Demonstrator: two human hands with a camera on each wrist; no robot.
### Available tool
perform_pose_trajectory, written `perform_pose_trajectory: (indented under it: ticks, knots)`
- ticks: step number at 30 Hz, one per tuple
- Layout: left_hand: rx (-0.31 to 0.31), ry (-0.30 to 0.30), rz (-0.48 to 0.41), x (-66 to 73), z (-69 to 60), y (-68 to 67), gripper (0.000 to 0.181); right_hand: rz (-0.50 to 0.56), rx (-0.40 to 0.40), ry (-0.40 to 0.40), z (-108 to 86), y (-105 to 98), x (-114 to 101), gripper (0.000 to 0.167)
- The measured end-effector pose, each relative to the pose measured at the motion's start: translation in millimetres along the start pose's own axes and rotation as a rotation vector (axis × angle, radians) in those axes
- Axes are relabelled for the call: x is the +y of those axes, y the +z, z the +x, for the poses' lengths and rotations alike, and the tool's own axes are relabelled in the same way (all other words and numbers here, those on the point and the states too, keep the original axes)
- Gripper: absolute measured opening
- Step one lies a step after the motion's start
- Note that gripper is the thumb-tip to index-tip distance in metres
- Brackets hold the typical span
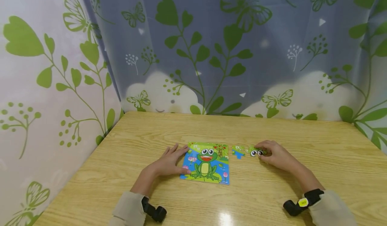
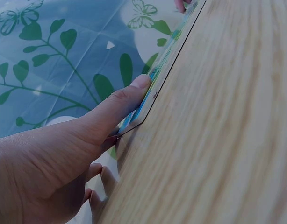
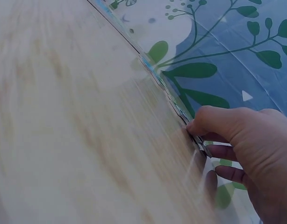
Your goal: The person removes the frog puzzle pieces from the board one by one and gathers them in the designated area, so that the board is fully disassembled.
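A square frog picture board (image 1: 205, 164) lies on the table. The left hand (image 1: 168, 161) rests at its left edge, thumb on the lower left part of the picture and fingers spread; the left wrist view shows the thumb on top of the board (image 2: 150, 100). To the right of the board is a green and blue puzzle piece (image 1: 238, 151). Beside that, the right hand (image 1: 278, 155) pinches a piece with the frog's eyes (image 1: 255, 152) between thumb and fingers. In the right wrist view the right hand (image 3: 260, 144) holds the piece at the table surface, seen nearly edge-on.
The wooden table (image 1: 145, 128) reaches back to a grey-blue curtain (image 1: 211, 51) with leaves and butterflies. A pale patterned curtain (image 1: 51, 85) hangs along the left side. Both wrists carry black camera straps over beige sleeves.
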State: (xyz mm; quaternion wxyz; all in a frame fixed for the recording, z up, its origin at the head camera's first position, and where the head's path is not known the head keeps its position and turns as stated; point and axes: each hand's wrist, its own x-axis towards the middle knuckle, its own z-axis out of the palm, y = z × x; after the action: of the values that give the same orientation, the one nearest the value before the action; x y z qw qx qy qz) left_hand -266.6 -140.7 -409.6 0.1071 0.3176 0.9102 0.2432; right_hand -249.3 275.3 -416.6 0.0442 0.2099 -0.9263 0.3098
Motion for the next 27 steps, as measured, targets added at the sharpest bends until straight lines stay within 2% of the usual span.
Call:
perform_pose_trajectory:
  ticks: [9,20,27]
  knots:
    - [0.005,0.000,0.003,-0.4,-0.3,0.2,0.091,-0.017,0.012,-0.030,-0.5,2,3,0.035]
    - [0.003,0.002,0.019,0.0,0.4,0.5,0.090,-0.019,0.014,-0.015,-1.4,0,0,0.035]
    - [0.004,-0.006,0.021,-0.9,0.9,0.9,0.090,-0.054,0.011,-0.036,7.3,-3,-20,0.034]
